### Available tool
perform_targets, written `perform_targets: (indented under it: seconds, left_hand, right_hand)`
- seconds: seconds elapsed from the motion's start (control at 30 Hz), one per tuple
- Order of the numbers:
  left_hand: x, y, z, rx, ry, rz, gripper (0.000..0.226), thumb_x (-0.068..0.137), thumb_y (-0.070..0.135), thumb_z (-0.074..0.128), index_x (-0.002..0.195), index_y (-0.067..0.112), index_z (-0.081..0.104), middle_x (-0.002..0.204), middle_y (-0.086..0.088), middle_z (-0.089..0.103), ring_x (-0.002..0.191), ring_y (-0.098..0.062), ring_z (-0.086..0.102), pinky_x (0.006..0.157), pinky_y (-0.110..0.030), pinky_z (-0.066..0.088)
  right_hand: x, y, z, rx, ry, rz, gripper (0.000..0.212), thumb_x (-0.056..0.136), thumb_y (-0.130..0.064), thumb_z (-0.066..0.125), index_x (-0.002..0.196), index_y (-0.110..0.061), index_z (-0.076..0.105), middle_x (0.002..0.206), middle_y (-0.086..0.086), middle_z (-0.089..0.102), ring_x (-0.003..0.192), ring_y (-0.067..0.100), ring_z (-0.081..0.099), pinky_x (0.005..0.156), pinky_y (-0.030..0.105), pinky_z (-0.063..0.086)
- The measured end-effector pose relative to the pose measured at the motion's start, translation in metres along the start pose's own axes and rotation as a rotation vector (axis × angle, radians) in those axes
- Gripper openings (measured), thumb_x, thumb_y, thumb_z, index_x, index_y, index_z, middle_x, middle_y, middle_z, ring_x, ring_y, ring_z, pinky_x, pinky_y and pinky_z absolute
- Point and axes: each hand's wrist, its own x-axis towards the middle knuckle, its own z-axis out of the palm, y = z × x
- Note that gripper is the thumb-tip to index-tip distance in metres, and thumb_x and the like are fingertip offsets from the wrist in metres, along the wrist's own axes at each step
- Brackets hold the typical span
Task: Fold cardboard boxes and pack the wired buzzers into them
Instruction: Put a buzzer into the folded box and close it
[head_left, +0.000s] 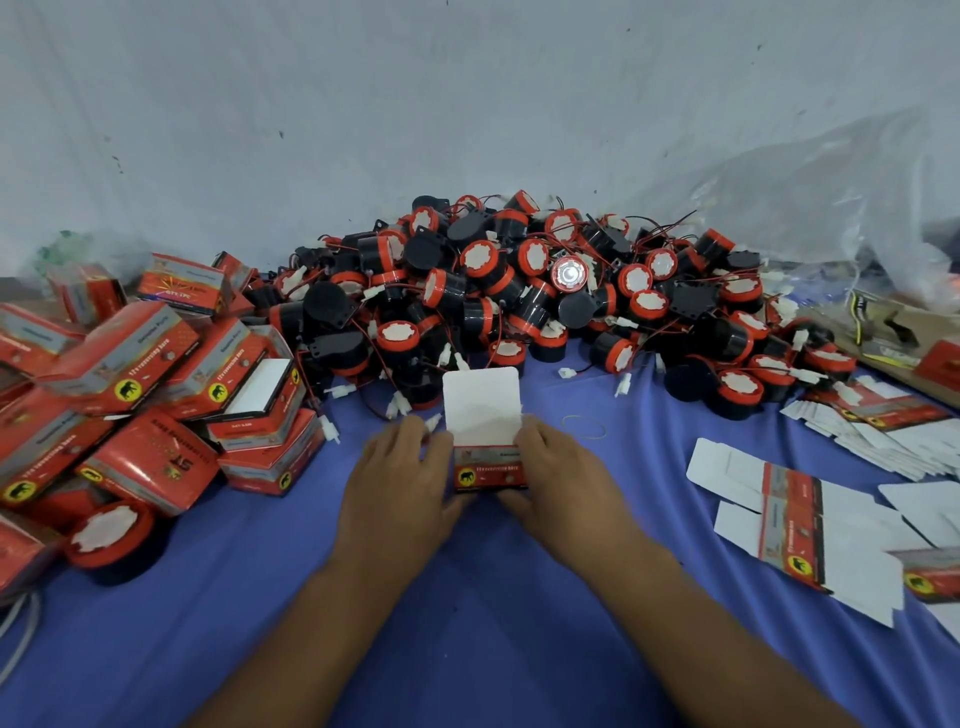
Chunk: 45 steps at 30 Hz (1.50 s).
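Mid-fold, clasping a red box (491, 472) in left grip (400, 483) and right grip (563, 480), lid flap (480, 400) upright; next, likely fetching a buzzer (397, 336).

Setting: small hand-packing workshop.
Bulk stock: heap of loose wired buzzers (545, 291) at 12 o'clock, black bodies with red rims.
Finished goods: pile of made-up red printed boxes (130, 374) at 9 o'clock.
Packing material: flat unfolded box blanks (795, 519) at 3 o'clock.
Work surface: blue cloth (467, 597) spread under all of it.
Backdrop: plain pale wall (363, 104); clear plastic bag (805, 208) at 1 o'clock.
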Motion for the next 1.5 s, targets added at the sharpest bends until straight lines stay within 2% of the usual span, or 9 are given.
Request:
perform_targets:
  seconds: [0.2, 0.3, 0.47, 0.63, 0.73, 0.87, 1.17, 1.37, 1.5]
  left_hand:
    - [-0.011, -0.005, -0.001, -0.73, -0.129, -0.337, 0.044, 0.078, 0.073, 0.054, 0.084, 0.029, 0.056, 0.083, 0.011, 0.057, 0.076, -0.007, 0.054, 0.066, -0.018, 0.043]
    - [-0.008, -0.009, -0.003, -0.814, -0.237, -0.348, 0.035, 0.076, 0.061, 0.065, 0.088, 0.03, 0.054, 0.092, 0.014, 0.054, 0.086, -0.006, 0.052, 0.072, -0.015, 0.042]
    - [-0.013, -0.013, -0.001, -0.812, -0.253, -0.364, 0.027, 0.084, 0.043, 0.073, 0.104, 0.042, 0.053, 0.103, 0.02, 0.059, 0.096, 0.004, 0.054, 0.07, -0.008, 0.044]
    - [-0.01, -0.02, -0.003, -0.704, -0.071, -0.468, 0.031, 0.083, 0.028, 0.075, 0.098, 0.039, 0.051, 0.094, 0.011, 0.06, 0.085, 0.001, 0.058, 0.056, -0.011, 0.045]
    - [-0.011, -0.025, 0.0, -0.663, -0.056, -0.5, 0.028, 0.085, 0.03, 0.074, 0.094, 0.041, 0.05, 0.092, 0.012, 0.06, 0.083, -0.002, 0.059, 0.054, -0.014, 0.044]
    - [-0.012, -0.028, 0.005, -0.695, -0.061, -0.521, 0.018, 0.084, 0.041, 0.064, 0.095, 0.04, 0.05, 0.094, 0.01, 0.063, 0.086, -0.008, 0.064, 0.057, -0.022, 0.051]
    - [-0.012, -0.025, 0.002, -0.756, -0.044, -0.432, 0.012, 0.072, 0.028, 0.048, 0.081, 0.028, 0.056, 0.069, 0.008, 0.05, 0.066, -0.01, 0.051, 0.041, -0.012, 0.033]
    - [-0.013, -0.026, 0.003, -0.764, -0.065, -0.394, 0.013, 0.072, 0.024, 0.047, 0.078, 0.031, 0.055, 0.074, 0.021, 0.057, 0.076, 0.004, 0.055, 0.044, -0.016, 0.034]
    - [-0.014, -0.029, 0.006, -0.731, -0.069, -0.384, 0.014, 0.07, 0.032, 0.046, 0.08, 0.034, 0.057, 0.069, 0.003, 0.056, 0.068, -0.015, 0.051, 0.045, -0.021, 0.031]
  right_hand:
    - [-0.002, 0.004, -0.002, 0.437, 0.129, 0.047, 0.049, 0.083, -0.066, 0.059, 0.077, -0.017, 0.066, 0.068, -0.008, 0.06, 0.062, 0.01, 0.056, 0.053, 0.025, 0.039]
    - [0.001, 0.014, -0.001, 0.533, 0.224, 0.085, 0.056, 0.099, -0.053, 0.049, 0.061, -0.013, 0.056, 0.055, -0.002, 0.054, 0.052, 0.013, 0.051, 0.051, 0.033, 0.041]
    - [0.016, 0.032, 0.009, 0.66, 0.235, 0.297, 0.037, 0.101, -0.038, 0.05, 0.074, -0.015, 0.061, 0.076, -0.003, 0.067, 0.076, 0.006, 0.062, 0.068, 0.035, 0.049]
    - [0.042, 0.044, 0.023, 0.425, -0.091, 0.152, 0.03, 0.106, -0.024, 0.047, 0.125, -0.013, 0.067, 0.157, 0.015, 0.034, 0.148, 0.031, 0.023, 0.117, 0.045, 0.026]
    - [0.046, 0.035, 0.027, 0.391, -0.039, 0.018, 0.03, 0.104, -0.011, 0.047, 0.084, 0.006, 0.063, 0.1, 0.02, 0.064, 0.1, 0.037, 0.057, 0.092, 0.048, 0.042]
    - [0.042, 0.038, 0.017, 0.479, 0.139, 0.226, 0.035, 0.098, -0.025, 0.06, 0.072, -0.002, 0.052, 0.066, 0.008, 0.054, 0.062, 0.013, 0.048, 0.062, 0.032, 0.046]
    - [0.033, 0.061, -0.045, 1.923, 0.382, 0.444, 0.029, 0.1, -0.018, 0.054, 0.072, -0.02, 0.047, 0.051, -0.006, 0.041, 0.054, 0.011, 0.039, 0.068, 0.025, 0.042]
    - [0.03, 0.054, -0.024, 1.474, 0.306, 0.367, 0.004, 0.097, -0.013, 0.062, 0.099, -0.012, 0.065, 0.092, 0.0, 0.076, 0.098, 0.016, 0.07, 0.088, 0.027, 0.053]
    - [0.022, 0.041, 0.002, 0.766, 0.007, 0.083, 0.035, 0.094, -0.019, 0.069, 0.127, -0.023, 0.059, 0.127, -0.007, 0.061, 0.121, 0.008, 0.055, 0.098, 0.028, 0.046]
